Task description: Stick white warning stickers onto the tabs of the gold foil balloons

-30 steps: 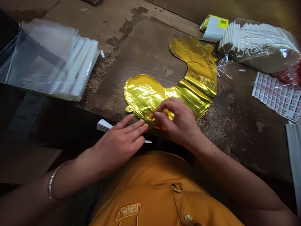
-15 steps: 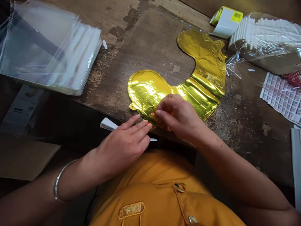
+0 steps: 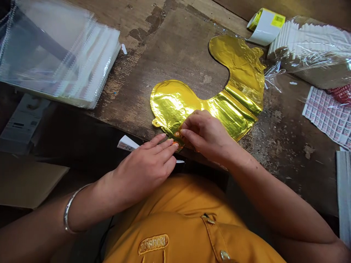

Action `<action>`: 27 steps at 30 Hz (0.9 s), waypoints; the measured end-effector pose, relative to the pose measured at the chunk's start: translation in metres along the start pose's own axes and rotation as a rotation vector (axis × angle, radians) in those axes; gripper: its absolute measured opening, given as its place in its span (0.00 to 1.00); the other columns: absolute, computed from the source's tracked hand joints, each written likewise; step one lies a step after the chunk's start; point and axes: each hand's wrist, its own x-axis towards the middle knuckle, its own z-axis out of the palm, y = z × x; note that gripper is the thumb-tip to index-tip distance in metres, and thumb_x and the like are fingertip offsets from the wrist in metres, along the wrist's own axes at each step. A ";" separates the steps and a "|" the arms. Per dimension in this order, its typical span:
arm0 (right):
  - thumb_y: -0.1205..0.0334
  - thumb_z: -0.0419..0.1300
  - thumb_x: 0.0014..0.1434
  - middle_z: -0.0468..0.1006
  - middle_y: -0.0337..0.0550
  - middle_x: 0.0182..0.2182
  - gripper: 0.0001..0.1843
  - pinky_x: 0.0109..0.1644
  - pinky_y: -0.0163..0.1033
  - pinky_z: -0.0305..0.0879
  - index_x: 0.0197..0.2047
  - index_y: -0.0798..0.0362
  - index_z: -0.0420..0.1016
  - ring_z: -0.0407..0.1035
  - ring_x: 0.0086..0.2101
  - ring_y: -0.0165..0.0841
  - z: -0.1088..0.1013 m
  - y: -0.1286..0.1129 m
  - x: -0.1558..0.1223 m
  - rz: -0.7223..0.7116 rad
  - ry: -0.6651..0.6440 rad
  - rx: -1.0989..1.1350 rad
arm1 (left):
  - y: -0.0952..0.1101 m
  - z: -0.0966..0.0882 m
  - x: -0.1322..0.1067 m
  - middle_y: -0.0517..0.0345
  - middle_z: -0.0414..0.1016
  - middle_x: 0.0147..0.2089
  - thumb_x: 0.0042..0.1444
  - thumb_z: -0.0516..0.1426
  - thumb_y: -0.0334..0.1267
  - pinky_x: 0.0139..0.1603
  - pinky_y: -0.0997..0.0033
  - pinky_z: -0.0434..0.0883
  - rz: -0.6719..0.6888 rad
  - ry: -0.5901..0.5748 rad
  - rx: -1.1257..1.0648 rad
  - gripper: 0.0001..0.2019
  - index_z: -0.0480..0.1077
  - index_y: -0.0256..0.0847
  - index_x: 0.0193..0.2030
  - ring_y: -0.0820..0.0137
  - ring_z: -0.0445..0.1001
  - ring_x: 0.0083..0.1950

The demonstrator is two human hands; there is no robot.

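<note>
A worn, dark wooden bench [image 3: 170,54] with scuffed, peeling patches fills most of the frame. At the upper left a thick stack of clear plastic sleeves [image 3: 55,54] lies on it, overhanging the near edge. Below that, at the lower left, a flat sheet of brown cardboard [image 3: 27,182] sits lower than the bench top.

A small white paper tag [image 3: 126,143] pokes out at the bench edge, just left of the hands. The left hand [image 3: 142,171], with a silver bangle [image 3: 68,213] on its wrist, is laid out flat with the fingers stretched and close together. Its fingertips rest on the near edge of a flat, deflated gold foil balloon [image 3: 175,104]. The balloon is a curved, hook-like shape lying in the centre of the bench. Its rounded lower lobe is next to the hands and its other end reaches toward the upper right.

The right hand [image 3: 208,135] lies over the balloon's near edge, fingers curled in, thumb and fingertips pinched on the foil just beside the left fingertips. A mustard-yellow shirt [image 3: 186,226] fills the bottom centre.

At the upper right lies a white roll with a yellow barcode label [image 3: 264,27], touching a crinkled clear bag of white paper pieces [image 3: 309,47]. Below the bag, at the right edge, lies a sheet of small printed stickers [image 3: 327,117].
</note>
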 end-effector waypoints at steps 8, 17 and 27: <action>0.70 0.59 0.55 0.70 0.42 0.28 0.06 0.38 0.38 0.59 0.27 0.55 0.72 0.63 0.33 0.32 -0.002 -0.001 0.000 0.004 -0.014 0.032 | 0.000 0.000 0.000 0.42 0.77 0.53 0.62 0.47 0.27 0.62 0.53 0.69 -0.006 0.019 0.016 0.14 0.75 0.32 0.36 0.59 0.76 0.54; 0.70 0.59 0.54 0.70 0.41 0.28 0.05 0.38 0.38 0.58 0.27 0.55 0.73 0.62 0.33 0.31 -0.002 0.001 0.002 0.005 -0.001 -0.011 | -0.001 0.000 0.001 0.43 0.77 0.52 0.62 0.47 0.27 0.62 0.54 0.69 0.001 0.023 0.030 0.14 0.75 0.32 0.37 0.60 0.76 0.54; 0.70 0.59 0.54 0.69 0.40 0.27 0.05 0.36 0.37 0.58 0.27 0.55 0.72 0.61 0.31 0.30 -0.001 0.000 0.002 0.005 -0.004 0.001 | -0.002 0.001 0.001 0.43 0.78 0.51 0.61 0.47 0.26 0.62 0.53 0.68 0.001 0.019 0.019 0.14 0.75 0.32 0.36 0.60 0.76 0.54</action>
